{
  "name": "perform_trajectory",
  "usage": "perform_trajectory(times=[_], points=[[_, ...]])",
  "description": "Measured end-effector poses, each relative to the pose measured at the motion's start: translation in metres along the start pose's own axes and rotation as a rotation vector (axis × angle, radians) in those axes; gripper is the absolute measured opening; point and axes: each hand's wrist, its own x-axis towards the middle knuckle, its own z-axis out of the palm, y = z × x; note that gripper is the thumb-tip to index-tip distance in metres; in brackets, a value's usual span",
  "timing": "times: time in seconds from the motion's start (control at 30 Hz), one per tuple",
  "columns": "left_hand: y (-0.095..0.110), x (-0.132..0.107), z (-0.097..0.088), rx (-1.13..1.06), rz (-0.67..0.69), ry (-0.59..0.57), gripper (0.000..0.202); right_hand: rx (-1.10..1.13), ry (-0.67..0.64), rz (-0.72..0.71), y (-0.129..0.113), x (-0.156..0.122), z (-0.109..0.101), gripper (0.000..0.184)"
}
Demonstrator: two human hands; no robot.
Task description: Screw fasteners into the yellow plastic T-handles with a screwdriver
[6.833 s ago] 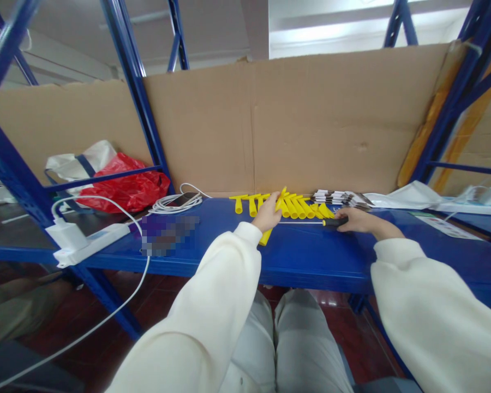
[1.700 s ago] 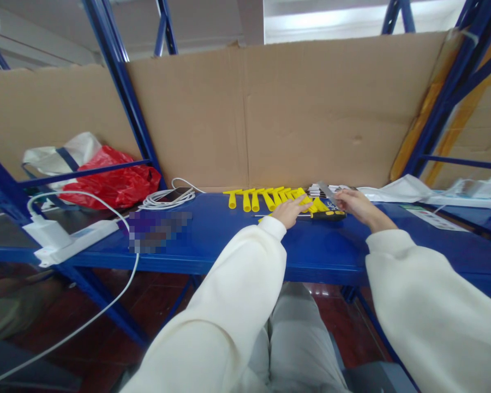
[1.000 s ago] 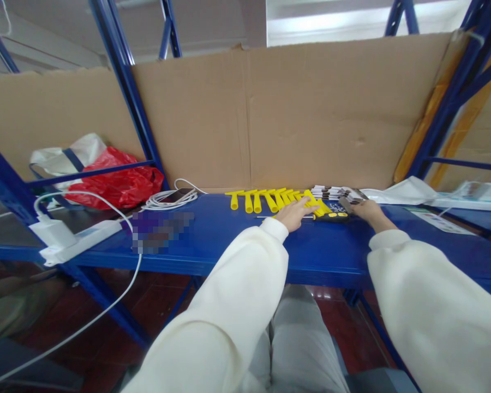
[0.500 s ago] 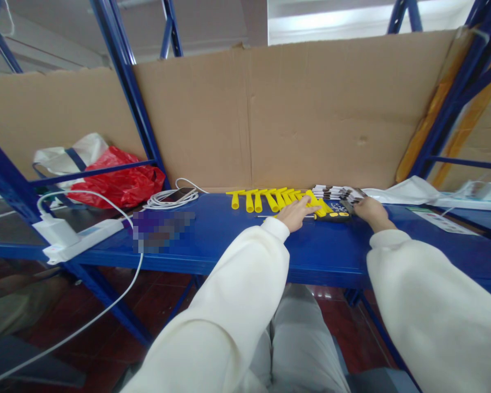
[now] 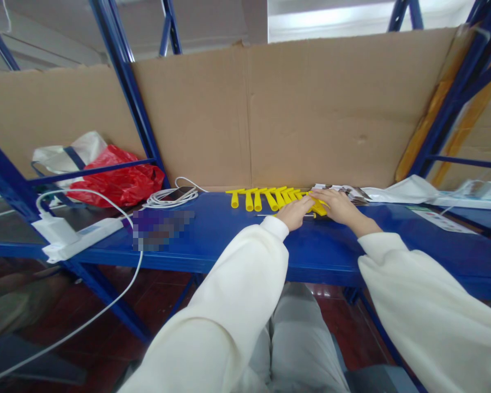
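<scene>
A row of yellow T-shaped plastic pieces (image 5: 262, 197) lies on the blue shelf (image 5: 213, 240) against the cardboard back wall. My left hand (image 5: 295, 211) rests flat on the right end of the row, fingers stretched out. My right hand (image 5: 339, 206) lies beside it, fingers extended leftward over the last yellow pieces and almost touching my left hand. A thin screwdriver shaft (image 5: 270, 215) pokes out to the left from under my left hand; its handle is hidden beneath my hands. A fanned stack of small printed cards (image 5: 354, 191) lies just behind my right hand.
A coiled white cable on a phone (image 5: 172, 197) lies left of the row. A power strip with a charger (image 5: 76, 237) hangs at the shelf's left edge. A red bag (image 5: 117, 183) sits behind it, a white bag (image 5: 401, 192) at right. Blue uprights (image 5: 126, 82) frame the bay.
My right hand has left the stack of cards and slid left onto the yellow pieces, covering the screwdriver handle. My left hand has stayed where it was.
</scene>
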Motion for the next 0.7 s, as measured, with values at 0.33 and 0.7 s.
perform_trajectory(times=[0.33,0.7], points=[[-0.003,0.003,0.006,0.01,0.028,0.01,0.072,0.035,0.021,0.027,0.002,0.001,-0.003,0.051],[-0.001,0.001,-0.003,0.004,-0.104,-0.006,0.072,0.306,0.019,0.79,0.024,0.014,0.004,0.026]])
